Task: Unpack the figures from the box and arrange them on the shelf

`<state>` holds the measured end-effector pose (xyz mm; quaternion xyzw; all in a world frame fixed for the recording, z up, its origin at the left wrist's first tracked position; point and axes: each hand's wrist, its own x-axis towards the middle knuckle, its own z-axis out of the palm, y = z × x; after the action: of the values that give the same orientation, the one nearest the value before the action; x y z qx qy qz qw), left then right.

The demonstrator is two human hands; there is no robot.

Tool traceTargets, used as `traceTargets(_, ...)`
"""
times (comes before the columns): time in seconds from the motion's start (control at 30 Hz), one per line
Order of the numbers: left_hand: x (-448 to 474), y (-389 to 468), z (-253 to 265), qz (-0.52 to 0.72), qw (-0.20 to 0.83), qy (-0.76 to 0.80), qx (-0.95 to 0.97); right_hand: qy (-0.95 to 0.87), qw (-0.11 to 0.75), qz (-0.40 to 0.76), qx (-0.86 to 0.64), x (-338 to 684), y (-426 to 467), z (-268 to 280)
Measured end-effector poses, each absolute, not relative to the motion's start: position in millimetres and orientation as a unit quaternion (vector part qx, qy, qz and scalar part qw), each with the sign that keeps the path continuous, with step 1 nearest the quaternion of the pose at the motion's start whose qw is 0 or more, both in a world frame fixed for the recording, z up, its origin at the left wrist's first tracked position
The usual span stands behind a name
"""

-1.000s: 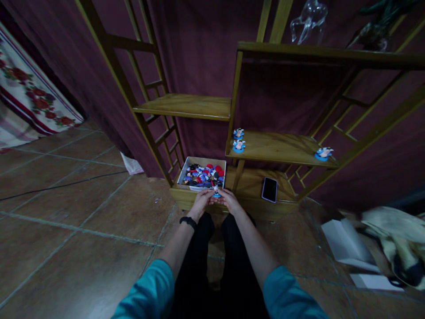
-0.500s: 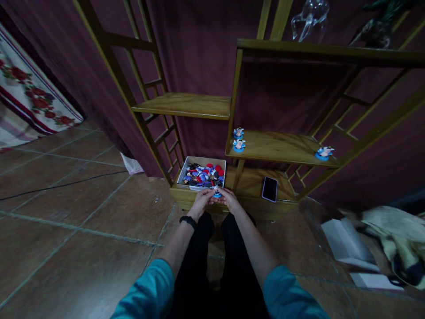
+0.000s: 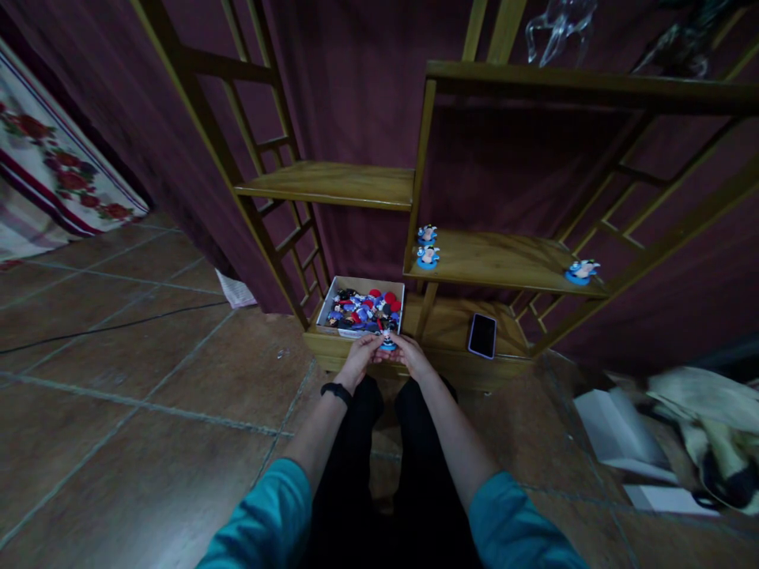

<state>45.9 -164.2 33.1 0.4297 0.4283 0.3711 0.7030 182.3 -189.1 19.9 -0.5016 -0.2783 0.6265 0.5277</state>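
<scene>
Between my two hands is a small figurine (image 3: pixel 387 341) on a blue round base, held just in front of the box. My left hand (image 3: pixel 363 354) is closed on its left side, and my right hand (image 3: pixel 409 353) grips it from the right. Right behind them, an open white cardboard box (image 3: pixel 323 316) holds a jumble of small red, blue, black and white figures (image 3: pixel 364 308). Two similar blue-based figurines (image 3: pixel 428 256) stand at the left end of the middle shelf, and another figurine (image 3: pixel 582 272) stands at its right end.
The wooden shelf unit (image 3: pixel 474 265) has posts and lattice sides around these spots. A phone (image 3: pixel 482 336) lies on the lower board, right of the box. Clear glass ornaments (image 3: pixel 560 32) stand on the upper shelf. White boxes (image 3: pixel 620 435) and cloth (image 3: pixel 700 411) lie on the floor at right.
The view has shifted slightly. Both hands stay on the figurine, which seems turned a little between the fingers.
</scene>
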Motion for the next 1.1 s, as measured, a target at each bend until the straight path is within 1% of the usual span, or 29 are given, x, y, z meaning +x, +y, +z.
traceTargets(0.33,47.9,-163.5,34.4,0.372,0.693,0.449,0.423,-0.298,0.513,0.598,-0.539,180.2,-187.8,21.1)
traceTargets(0.8,46.9,-160.4,29.9,0.376,0.676,0.455,0.44,-0.334,0.507,0.586,-0.537,179.2,-185.0,13.2)
traceTargets(1.1,47.3,-159.4,30.9,0.379,0.689,0.458,0.415,-0.316,0.514,0.595,-0.531,179.2,-185.8,16.7)
